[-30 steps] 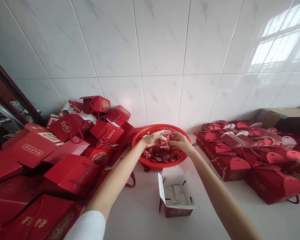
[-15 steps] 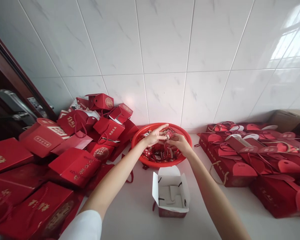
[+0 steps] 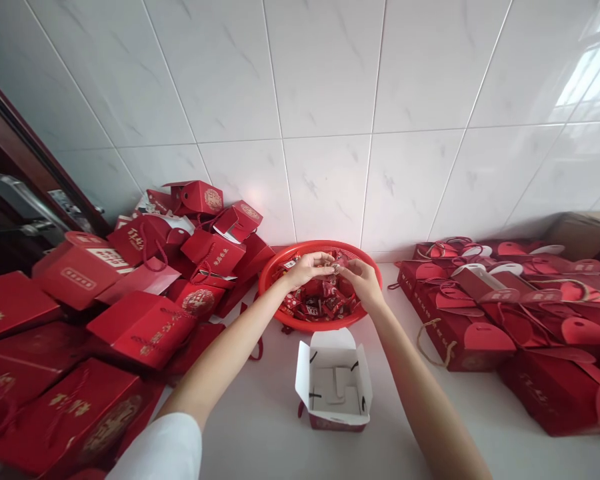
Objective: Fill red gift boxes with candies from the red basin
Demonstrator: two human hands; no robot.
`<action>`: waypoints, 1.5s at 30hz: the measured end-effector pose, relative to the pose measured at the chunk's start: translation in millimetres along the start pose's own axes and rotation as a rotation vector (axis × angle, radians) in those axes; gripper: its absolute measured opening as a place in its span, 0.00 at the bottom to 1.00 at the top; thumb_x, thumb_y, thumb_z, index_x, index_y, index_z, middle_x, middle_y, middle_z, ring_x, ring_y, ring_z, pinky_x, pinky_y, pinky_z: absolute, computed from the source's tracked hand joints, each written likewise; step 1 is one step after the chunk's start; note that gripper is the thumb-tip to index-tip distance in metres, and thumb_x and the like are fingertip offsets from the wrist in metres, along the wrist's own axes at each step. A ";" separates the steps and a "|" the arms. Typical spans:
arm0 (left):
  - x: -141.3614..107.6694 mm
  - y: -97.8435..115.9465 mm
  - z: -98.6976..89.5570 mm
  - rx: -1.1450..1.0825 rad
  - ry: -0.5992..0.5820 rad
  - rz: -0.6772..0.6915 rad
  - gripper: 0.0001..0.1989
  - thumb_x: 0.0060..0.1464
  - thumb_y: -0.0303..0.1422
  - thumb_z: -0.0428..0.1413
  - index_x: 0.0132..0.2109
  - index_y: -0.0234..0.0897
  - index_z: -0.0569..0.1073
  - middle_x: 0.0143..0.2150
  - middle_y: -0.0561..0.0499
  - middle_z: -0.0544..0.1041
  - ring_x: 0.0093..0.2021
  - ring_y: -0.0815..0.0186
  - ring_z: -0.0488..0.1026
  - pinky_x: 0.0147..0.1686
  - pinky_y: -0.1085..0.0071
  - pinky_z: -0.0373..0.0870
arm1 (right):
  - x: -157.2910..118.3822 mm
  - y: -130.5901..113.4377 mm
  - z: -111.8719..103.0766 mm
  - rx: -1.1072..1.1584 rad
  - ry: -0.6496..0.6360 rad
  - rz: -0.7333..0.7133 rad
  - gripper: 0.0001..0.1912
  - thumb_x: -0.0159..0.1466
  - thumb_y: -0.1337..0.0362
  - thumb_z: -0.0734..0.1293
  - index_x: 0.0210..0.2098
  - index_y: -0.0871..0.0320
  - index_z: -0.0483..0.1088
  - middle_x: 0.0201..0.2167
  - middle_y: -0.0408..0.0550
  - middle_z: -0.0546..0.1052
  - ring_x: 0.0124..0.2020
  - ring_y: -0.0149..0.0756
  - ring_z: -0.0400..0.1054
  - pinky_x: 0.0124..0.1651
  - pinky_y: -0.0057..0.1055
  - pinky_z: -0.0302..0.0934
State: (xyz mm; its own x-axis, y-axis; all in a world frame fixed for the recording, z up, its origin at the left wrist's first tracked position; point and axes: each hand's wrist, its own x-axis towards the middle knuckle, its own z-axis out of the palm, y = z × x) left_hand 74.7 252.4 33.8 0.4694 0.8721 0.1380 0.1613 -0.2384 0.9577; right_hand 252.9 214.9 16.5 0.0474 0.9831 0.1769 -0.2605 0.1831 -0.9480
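Both hands are over a red plastic basket (image 3: 273, 313) heaped with small red-wrapped candies (image 3: 325, 300). My left hand (image 3: 307, 270) reaches in from the left, its thumb and fingertips brought together. From the right comes my right hand (image 3: 363, 280), pinching with bent fingers. Their fingertips meet at a small wrapped candy (image 3: 336, 269), largely covered by the fingers. In front of the basket stands a box (image 3: 336, 420), red outside and white inside, with its flaps up. Only its bare white inner panels and dark cord ends show inside.
Red gift boxes (image 3: 140, 327) are piled loosely on the left, some with cord handles. Rows of red boxes (image 3: 475, 343) with handles stand on the right. A tiled wall (image 3: 325, 180) rises behind, a cardboard box (image 3: 580, 233) sits far right, a door handle (image 3: 25, 193) far left.
The left fingers, spread before, have drawn together, and both hands' fingertips have come close over the basket. The view has shifted slightly; the open box stays in front of the basket.
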 end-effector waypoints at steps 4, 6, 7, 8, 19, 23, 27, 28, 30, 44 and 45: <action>-3.8 0.0 1.6 0.208 -0.119 -0.065 0.17 0.49 0.40 0.66 0.43 0.35 0.78 0.36 0.50 0.81 0.36 0.63 0.78 0.42 0.65 0.73 | -0.7 -3.7 -1.9 0.101 0.096 -0.032 0.15 0.49 0.57 0.75 0.26 0.55 0.66 0.29 0.42 0.78 0.33 0.34 0.72 0.42 0.32 0.68; -5.8 -0.8 2.0 0.349 -0.191 -0.112 0.13 0.43 0.35 0.68 0.37 0.37 0.80 0.31 0.52 0.80 0.33 0.63 0.77 0.38 0.69 0.71 | -0.7 -4.7 -2.5 0.150 0.114 -0.028 0.14 0.49 0.59 0.74 0.25 0.55 0.65 0.28 0.40 0.76 0.32 0.33 0.72 0.43 0.32 0.68; -6.7 -1.2 2.4 0.418 -0.227 -0.136 0.11 0.40 0.34 0.69 0.35 0.38 0.81 0.29 0.54 0.80 0.32 0.64 0.76 0.36 0.70 0.69 | -0.4 -4.9 -2.7 0.171 0.116 -0.023 0.13 0.49 0.60 0.73 0.25 0.55 0.65 0.27 0.40 0.76 0.32 0.33 0.71 0.42 0.31 0.68; -7.5 -1.4 3.0 0.482 -0.261 -0.159 0.11 0.37 0.33 0.70 0.32 0.39 0.81 0.27 0.55 0.79 0.30 0.64 0.76 0.34 0.71 0.68 | 0.0 -5.0 -2.8 0.190 0.115 -0.014 0.11 0.49 0.60 0.72 0.25 0.55 0.65 0.27 0.40 0.76 0.32 0.33 0.71 0.41 0.30 0.68; -8.4 4.6 9.2 0.896 -0.180 -0.172 0.13 0.46 0.26 0.61 0.41 0.42 0.80 0.32 0.50 0.80 0.37 0.57 0.77 0.37 0.69 0.66 | 9.5 -3.5 -6.3 0.359 0.175 0.021 0.06 0.47 0.62 0.68 0.22 0.55 0.66 0.21 0.39 0.71 0.26 0.32 0.68 0.33 0.30 0.69; -8.6 5.4 10.2 0.955 -0.147 -0.152 0.18 0.48 0.28 0.61 0.48 0.44 0.79 0.34 0.50 0.80 0.42 0.54 0.77 0.41 0.68 0.65 | 8.4 -5.0 -5.5 0.391 0.192 0.026 0.06 0.46 0.62 0.70 0.22 0.56 0.68 0.22 0.39 0.72 0.26 0.30 0.68 0.30 0.28 0.68; -8.2 5.6 13.3 0.980 -0.174 -0.180 0.12 0.43 0.28 0.64 0.39 0.43 0.79 0.31 0.51 0.79 0.36 0.56 0.76 0.36 0.69 0.64 | 7.1 -6.9 -4.4 0.415 0.202 0.033 0.06 0.45 0.62 0.70 0.22 0.56 0.70 0.22 0.39 0.72 0.25 0.29 0.68 0.29 0.27 0.68; -8.1 6.1 13.8 0.983 -0.177 -0.184 0.10 0.44 0.29 0.64 0.37 0.42 0.79 0.31 0.51 0.78 0.34 0.57 0.76 0.34 0.69 0.64 | 6.9 -7.2 -4.2 0.418 0.202 0.032 0.06 0.45 0.62 0.71 0.22 0.56 0.70 0.22 0.39 0.73 0.25 0.30 0.68 0.29 0.27 0.69; -8.3 7.4 14.3 0.986 -0.178 -0.184 0.06 0.45 0.30 0.64 0.34 0.41 0.77 0.30 0.52 0.77 0.32 0.60 0.74 0.32 0.70 0.62 | 6.6 -7.4 -4.1 0.420 0.196 0.028 0.07 0.46 0.62 0.71 0.23 0.56 0.70 0.23 0.40 0.74 0.26 0.31 0.69 0.30 0.28 0.69; -9.9 11.2 7.0 0.949 -0.093 -0.174 0.05 0.42 0.28 0.63 0.25 0.41 0.74 0.25 0.52 0.76 0.31 0.60 0.75 0.31 0.70 0.63 | 8.2 -2.5 -5.6 0.384 0.181 0.025 0.07 0.47 0.62 0.72 0.24 0.56 0.71 0.24 0.41 0.75 0.26 0.32 0.71 0.29 0.28 0.67; -7.9 10.0 6.8 0.943 -0.081 -0.175 0.03 0.44 0.29 0.62 0.28 0.41 0.76 0.27 0.51 0.78 0.32 0.60 0.75 0.32 0.70 0.64 | 8.3 -2.3 -5.6 0.384 0.180 0.026 0.07 0.47 0.61 0.71 0.24 0.56 0.71 0.24 0.41 0.75 0.26 0.32 0.71 0.29 0.28 0.67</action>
State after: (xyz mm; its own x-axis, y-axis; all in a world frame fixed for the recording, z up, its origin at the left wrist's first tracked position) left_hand 78.5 240.2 40.5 0.4251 0.9043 -0.0395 0.8499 -0.3838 0.3611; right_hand 259.3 222.6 18.6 0.1947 0.9782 0.0726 -0.6027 0.1777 -0.7779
